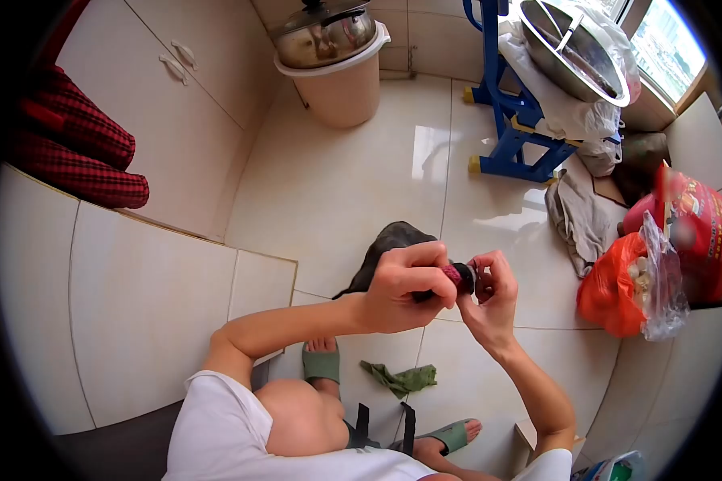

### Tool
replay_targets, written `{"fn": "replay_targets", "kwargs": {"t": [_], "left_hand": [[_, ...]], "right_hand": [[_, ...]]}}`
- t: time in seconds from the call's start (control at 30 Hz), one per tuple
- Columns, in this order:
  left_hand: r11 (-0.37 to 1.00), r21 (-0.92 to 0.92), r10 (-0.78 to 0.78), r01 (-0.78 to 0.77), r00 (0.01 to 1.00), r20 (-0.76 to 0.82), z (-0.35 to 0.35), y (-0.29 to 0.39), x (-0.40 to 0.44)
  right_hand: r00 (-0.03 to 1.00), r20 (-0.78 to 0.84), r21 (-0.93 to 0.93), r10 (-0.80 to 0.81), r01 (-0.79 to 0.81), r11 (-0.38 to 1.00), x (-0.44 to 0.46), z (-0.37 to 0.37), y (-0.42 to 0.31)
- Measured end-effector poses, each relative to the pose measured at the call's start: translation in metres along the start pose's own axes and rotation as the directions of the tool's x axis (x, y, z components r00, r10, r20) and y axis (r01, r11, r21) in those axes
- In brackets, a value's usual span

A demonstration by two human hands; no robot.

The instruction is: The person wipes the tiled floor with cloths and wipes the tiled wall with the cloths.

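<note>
In front of my chest, my left hand [409, 284] has its fingers curled around a small pink-and-black piece [460, 274] with a greyish end. What it is exactly I cannot make out. My right hand [491, 298] pinches the right end of the same piece between thumb and fingers. Behind my left hand shows a dark grey-black, limp-looking item [395, 239], partly covered by the hand. Whether it lies on the floor or hangs from the held piece I cannot tell. Below my hands, a crumpled green cloth [399, 378] lies on the tiles between my slippered feet.
A pink bucket [341, 92] with a metal pot on top stands at the back. Back right, a blue step stool [517, 152] is beside a metal basin [573, 52]. An orange bag [614, 289] sits at right, cabinets [148, 297] at left.
</note>
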State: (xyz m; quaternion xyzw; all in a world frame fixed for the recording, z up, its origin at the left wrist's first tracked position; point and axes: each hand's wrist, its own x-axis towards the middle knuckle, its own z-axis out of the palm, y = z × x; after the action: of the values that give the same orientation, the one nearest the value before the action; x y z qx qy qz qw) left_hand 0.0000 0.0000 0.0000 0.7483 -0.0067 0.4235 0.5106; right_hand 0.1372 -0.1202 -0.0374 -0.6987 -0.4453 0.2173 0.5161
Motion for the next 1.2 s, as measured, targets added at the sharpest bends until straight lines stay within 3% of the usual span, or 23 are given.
{"fn": "replay_targets", "kwargs": {"t": [0.07,0.17,0.23,0.37,0.43,0.47,0.53,0.6,0.67,0.7,0.77,0.83,0.9,0.97,1.03,1.2], "left_hand": [[0.999,0.020,0.045,-0.044,0.997,-0.055,-0.006,0.006,-0.003],[0.997,0.071,0.015,-0.006,0.992,-0.127,-0.030,0.012,-0.006],[0.996,0.088,0.021,-0.003,0.979,-0.204,-0.040,0.005,0.000],[0.956,-0.133,-0.295,0.263,0.852,-0.433,-0.071,-0.049,0.007],[0.933,0.087,-0.282,0.350,0.857,-0.432,-0.089,-0.106,0.010],[0.883,0.234,-0.280,0.407,0.857,-0.432,-0.104,-0.135,0.011],[0.705,0.534,-0.235,0.467,0.864,-0.446,-0.136,-0.185,-0.007],[0.428,0.781,-0.140,0.455,0.887,-0.440,-0.157,-0.224,-0.025],[0.539,0.769,-0.392,0.343,0.911,-0.132,-0.151,-0.225,-0.029],[0.598,0.743,-0.489,0.299,0.871,0.042,-0.144,-0.224,-0.034],[0.673,0.705,-0.611,0.224,0.705,0.359,-0.117,-0.233,-0.044],[0.626,0.773,-0.695,0.104,0.524,0.492,-0.085,-0.254,-0.063],[0.438,0.891,-0.837,0.123,0.419,0.353,-0.039,-0.261,-0.082],[0.238,0.894,-0.938,0.379,0.327,0.111,0.005,-0.254,-0.089],[0.117,0.875,-0.963,0.470,0.267,-0.015,0.031,-0.262,-0.105],[0.041,0.902,-0.832,0.430,0.514,-0.207,0.027,-0.297,-0.119]], "right_hand": [[0.998,-0.035,-0.086,-0.044,0.041,0.995,0.003,-0.005,0.008],[0.999,-0.033,-0.022,-0.041,0.040,0.999,0.008,-0.001,0.010],[0.999,-0.030,-0.119,-0.044,0.040,0.992,0.020,-0.013,0.008],[0.961,-0.113,-0.239,-0.251,0.219,0.946,0.072,-0.007,0.042],[0.949,-0.163,-0.358,-0.270,0.198,0.913,0.096,0.003,0.063],[0.973,-0.142,-0.404,-0.183,0.112,0.908,0.103,0.005,0.073],[0.974,-0.200,-0.440,-0.107,0.009,0.898,0.100,0.010,0.113],[0.977,-0.215,-0.422,0.000,-0.093,0.902,0.090,0.008,0.157],[0.971,-0.237,-0.406,-0.005,-0.094,0.909,0.064,-0.001,0.206],[0.970,-0.237,-0.390,0.049,-0.141,0.910,0.049,-0.007,0.221],[0.963,-0.239,-0.410,0.126,-0.218,0.886,0.020,-0.025,0.245],[0.958,-0.260,-0.521,0.120,-0.244,0.818,-0.006,-0.038,0.269],[0.948,-0.298,-0.617,0.114,-0.282,0.734,-0.025,-0.041,0.278],[0.922,-0.357,-0.654,0.148,-0.360,0.665,-0.033,-0.045,0.282],[0.919,-0.389,-0.669,0.069,-0.333,0.664,-0.034,-0.046,0.296],[0.936,-0.353,-0.703,-0.014,-0.255,0.663,-0.034,-0.044,0.316]]}}
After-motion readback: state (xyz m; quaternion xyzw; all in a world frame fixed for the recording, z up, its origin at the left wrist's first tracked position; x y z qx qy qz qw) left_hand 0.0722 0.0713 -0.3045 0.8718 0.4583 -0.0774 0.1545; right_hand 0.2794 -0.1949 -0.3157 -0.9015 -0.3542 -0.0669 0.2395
